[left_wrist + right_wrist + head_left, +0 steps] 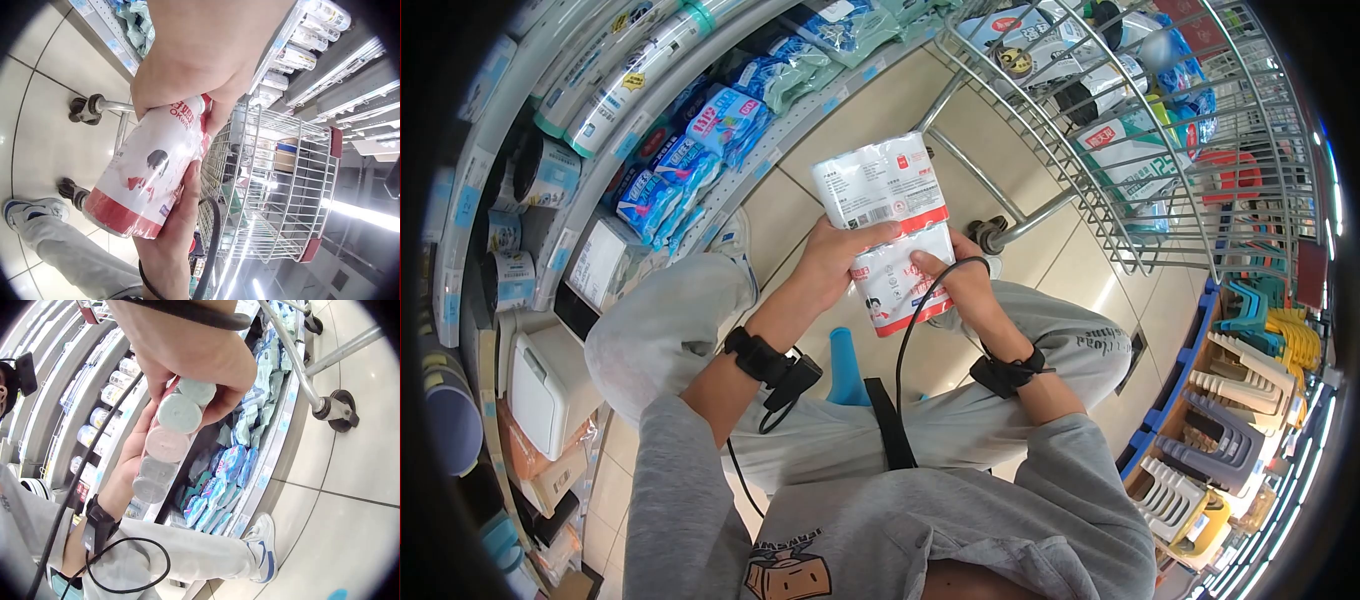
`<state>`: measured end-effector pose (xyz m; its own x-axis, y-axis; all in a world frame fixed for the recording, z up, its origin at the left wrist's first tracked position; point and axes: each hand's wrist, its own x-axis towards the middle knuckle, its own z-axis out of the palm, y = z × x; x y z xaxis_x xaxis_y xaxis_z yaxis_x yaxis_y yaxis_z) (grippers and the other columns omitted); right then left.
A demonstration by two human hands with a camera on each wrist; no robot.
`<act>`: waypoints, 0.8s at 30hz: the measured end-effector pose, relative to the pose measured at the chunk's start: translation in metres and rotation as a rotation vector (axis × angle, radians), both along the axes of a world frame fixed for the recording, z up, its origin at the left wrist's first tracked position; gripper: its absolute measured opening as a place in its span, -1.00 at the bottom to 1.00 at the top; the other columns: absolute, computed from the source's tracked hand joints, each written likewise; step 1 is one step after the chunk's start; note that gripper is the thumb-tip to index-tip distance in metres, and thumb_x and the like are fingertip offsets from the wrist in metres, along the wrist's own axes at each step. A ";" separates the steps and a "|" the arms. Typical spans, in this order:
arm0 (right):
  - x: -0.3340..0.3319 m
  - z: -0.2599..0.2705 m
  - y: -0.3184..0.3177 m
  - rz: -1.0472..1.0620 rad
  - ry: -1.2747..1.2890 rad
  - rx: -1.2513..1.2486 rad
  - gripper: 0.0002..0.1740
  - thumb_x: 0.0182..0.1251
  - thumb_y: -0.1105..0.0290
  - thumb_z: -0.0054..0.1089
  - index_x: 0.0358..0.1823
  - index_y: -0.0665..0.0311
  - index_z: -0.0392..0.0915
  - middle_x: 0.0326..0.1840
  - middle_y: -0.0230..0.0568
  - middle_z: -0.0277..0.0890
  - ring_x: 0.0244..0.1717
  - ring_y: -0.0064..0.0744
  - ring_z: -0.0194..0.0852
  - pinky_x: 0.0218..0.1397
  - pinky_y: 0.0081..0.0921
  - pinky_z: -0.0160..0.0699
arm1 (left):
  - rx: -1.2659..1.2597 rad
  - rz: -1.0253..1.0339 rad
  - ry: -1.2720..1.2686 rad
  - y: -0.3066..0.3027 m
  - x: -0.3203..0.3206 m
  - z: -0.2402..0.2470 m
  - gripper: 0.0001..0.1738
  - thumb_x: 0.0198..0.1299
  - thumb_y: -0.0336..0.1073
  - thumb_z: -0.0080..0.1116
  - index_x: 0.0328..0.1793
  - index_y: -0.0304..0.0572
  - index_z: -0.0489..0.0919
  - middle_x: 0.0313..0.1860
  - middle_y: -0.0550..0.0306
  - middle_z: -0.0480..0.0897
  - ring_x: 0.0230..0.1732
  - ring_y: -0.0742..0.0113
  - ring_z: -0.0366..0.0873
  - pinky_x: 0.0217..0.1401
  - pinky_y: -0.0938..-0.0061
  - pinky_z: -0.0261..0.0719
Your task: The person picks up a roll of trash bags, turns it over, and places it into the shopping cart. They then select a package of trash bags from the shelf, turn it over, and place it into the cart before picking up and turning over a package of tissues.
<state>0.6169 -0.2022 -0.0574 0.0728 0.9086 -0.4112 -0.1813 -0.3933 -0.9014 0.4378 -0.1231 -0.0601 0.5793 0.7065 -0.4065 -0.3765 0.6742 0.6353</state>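
Note:
Both hands hold a white and red plastic-wrapped pack of garbage bag rolls (pixel 878 182) in front of the body. My left hand (pixel 830 257) grips its left side, thumb across the front. At the lower right, my right hand (pixel 967 285) holds it with the thumb on the printed face. Small print and a barcode cover the upper part in the head view. Pale green, pink and grey roll ends (pixel 167 444) show through the wrap in the right wrist view. A printed figure marks the side of the pack (pixel 140 169) in the left wrist view.
A wire shopping cart (pixel 1090 130) with several packaged goods stands at the upper right. Shelves (pixel 750 170) with blue packs and canisters line the left. Plastic stools (pixel 1230 420) are stacked at the right. A black cable (pixel 915 320) hangs by the right hand.

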 end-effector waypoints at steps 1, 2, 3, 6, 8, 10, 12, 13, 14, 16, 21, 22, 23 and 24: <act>0.000 0.000 0.000 0.001 -0.001 0.000 -0.50 0.24 0.39 0.36 0.16 0.44 0.45 -0.07 -0.17 0.63 -0.16 -0.51 0.62 -0.09 -0.55 0.61 | -0.001 -0.004 0.010 0.000 0.000 0.000 -0.46 0.14 -0.49 0.30 0.26 -0.37 0.42 0.14 -0.07 0.59 0.10 0.17 0.60 0.15 0.28 0.62; 0.000 0.000 0.000 -0.003 -0.005 -0.007 -0.51 0.24 0.40 0.36 0.16 0.44 0.45 -0.07 -0.18 0.63 -0.16 -0.51 0.62 -0.09 -0.55 0.61 | -0.002 -0.008 0.019 0.001 0.000 -0.001 -0.46 0.13 -0.49 0.30 0.26 -0.37 0.41 0.14 -0.07 0.59 0.10 0.17 0.61 0.16 0.28 0.62; -0.001 0.000 0.000 -0.006 -0.009 -0.013 -0.51 0.24 0.40 0.36 0.16 0.44 0.45 -0.07 -0.18 0.63 -0.16 -0.52 0.62 -0.09 -0.55 0.61 | -0.002 -0.007 0.019 0.001 0.000 0.000 -0.46 0.13 -0.49 0.30 0.26 -0.37 0.41 0.14 -0.07 0.59 0.10 0.17 0.61 0.16 0.28 0.62; 0.000 -0.002 -0.001 0.012 -0.027 0.028 -0.53 0.27 0.38 0.34 0.16 0.43 0.46 -0.08 -0.19 0.63 -0.16 -0.54 0.61 -0.08 -0.55 0.60 | -0.011 -0.016 0.033 0.000 0.000 0.000 -0.44 0.12 -0.50 0.31 0.27 -0.36 0.41 0.15 -0.07 0.58 0.12 0.16 0.60 0.16 0.26 0.62; 0.000 -0.002 -0.001 0.012 -0.032 0.024 -0.54 0.29 0.37 0.32 0.16 0.42 0.46 -0.09 -0.20 0.63 -0.17 -0.55 0.60 -0.08 -0.56 0.59 | -0.006 -0.035 0.045 -0.001 0.000 0.000 -0.42 0.10 -0.51 0.32 0.28 -0.36 0.40 0.16 -0.08 0.57 0.14 0.15 0.58 0.17 0.25 0.61; 0.000 -0.002 -0.001 0.010 -0.036 0.023 -0.56 0.32 0.36 0.30 0.16 0.41 0.46 -0.09 -0.21 0.63 -0.17 -0.56 0.59 -0.08 -0.57 0.59 | -0.007 -0.036 0.043 -0.002 0.000 0.000 -0.41 0.09 -0.51 0.32 0.28 -0.36 0.40 0.16 -0.08 0.57 0.14 0.14 0.58 0.18 0.24 0.61; 0.000 -0.003 -0.001 -0.003 -0.041 0.016 -0.60 0.36 0.34 0.25 0.14 0.40 0.48 -0.11 -0.22 0.63 -0.18 -0.57 0.58 -0.09 -0.58 0.58 | -0.009 -0.036 0.041 -0.003 0.001 0.000 -0.40 0.08 -0.51 0.32 0.28 -0.36 0.40 0.17 -0.08 0.57 0.15 0.13 0.58 0.18 0.24 0.60; 0.000 -0.003 0.000 -0.002 -0.041 0.016 -0.60 0.36 0.34 0.25 0.14 0.40 0.48 -0.11 -0.22 0.63 -0.18 -0.57 0.58 -0.09 -0.58 0.58 | -0.016 -0.035 0.041 -0.003 0.001 0.000 -0.40 0.08 -0.51 0.32 0.28 -0.36 0.40 0.17 -0.08 0.57 0.15 0.13 0.57 0.19 0.24 0.60; 0.000 -0.003 0.000 -0.001 -0.052 0.018 -0.61 0.37 0.34 0.24 0.13 0.40 0.48 -0.12 -0.23 0.63 -0.20 -0.58 0.58 -0.11 -0.59 0.57 | -0.022 -0.033 0.042 -0.003 0.000 0.000 -0.41 0.09 -0.51 0.32 0.28 -0.36 0.40 0.17 -0.08 0.57 0.15 0.13 0.57 0.19 0.24 0.59; 0.000 -0.003 0.000 -0.001 -0.063 0.021 -0.62 0.38 0.33 0.22 0.12 0.40 0.49 -0.13 -0.24 0.63 -0.21 -0.59 0.57 -0.12 -0.59 0.57 | -0.027 -0.029 0.054 -0.003 0.001 -0.003 -0.42 0.09 -0.50 0.31 0.28 -0.36 0.41 0.16 -0.08 0.57 0.14 0.14 0.58 0.18 0.24 0.60; 0.001 -0.004 0.002 0.006 -0.038 -0.019 -0.62 0.43 0.27 0.17 0.12 0.40 0.50 -0.15 -0.27 0.63 -0.22 -0.63 0.55 -0.14 -0.61 0.54 | -0.073 -0.012 0.077 -0.001 0.002 -0.005 -0.44 0.10 -0.49 0.31 0.26 -0.35 0.43 0.12 -0.06 0.60 0.10 0.16 0.61 0.16 0.26 0.61; 0.001 -0.003 0.003 0.007 -0.038 -0.018 -0.62 0.43 0.27 0.17 0.12 0.40 0.50 -0.15 -0.27 0.63 -0.22 -0.63 0.55 -0.14 -0.61 0.54 | -0.080 0.002 0.073 -0.001 0.002 -0.006 -0.44 0.10 -0.49 0.31 0.26 -0.35 0.43 0.12 -0.05 0.60 0.08 0.17 0.62 0.15 0.28 0.62; 0.001 -0.002 0.003 0.010 -0.026 -0.022 -0.62 0.40 0.30 0.19 0.12 0.40 0.50 -0.15 -0.27 0.62 -0.21 -0.61 0.55 -0.13 -0.60 0.54 | -0.086 0.017 0.069 -0.001 0.002 -0.006 -0.45 0.10 -0.48 0.31 0.25 -0.36 0.43 0.11 -0.05 0.61 0.07 0.19 0.63 0.14 0.29 0.62; 0.001 -0.001 0.003 0.013 -0.014 -0.025 -0.62 0.38 0.33 0.21 0.12 0.40 0.49 -0.14 -0.27 0.62 -0.20 -0.60 0.55 -0.12 -0.60 0.54 | -0.086 0.018 0.070 -0.001 0.002 -0.007 -0.45 0.10 -0.48 0.31 0.25 -0.36 0.43 0.11 -0.05 0.61 0.07 0.19 0.63 0.14 0.29 0.62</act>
